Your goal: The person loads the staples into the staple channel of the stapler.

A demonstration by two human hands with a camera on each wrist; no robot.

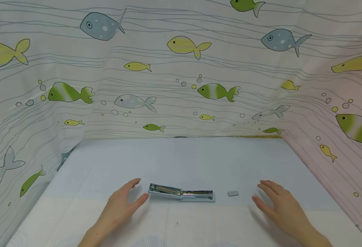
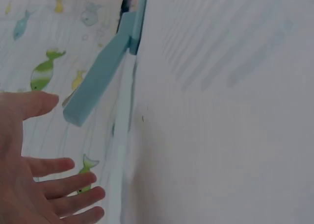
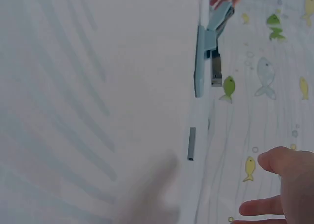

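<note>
A light blue stapler (image 1: 196,197) lies on the table, its top arm swung back to the left so the metal inside shows. Just left of that raised arm, my left hand (image 1: 119,206) hovers with fingers spread and nothing in it. In the left wrist view the stapler (image 2: 98,77) slants past the thumb, apart from it. A small grey strip of staples (image 1: 233,193) lies to the stapler's right. Farther right, my right hand (image 1: 283,209) is held over the table with loosely bent fingers, holding nothing. The right wrist view shows the staple strip (image 3: 192,143) apart from the fingers.
A pale cloth covers the table (image 1: 187,157), with faint blue patterns near the front edge. Curtains printed with fish (image 1: 181,68) enclose the table at the back and on both sides.
</note>
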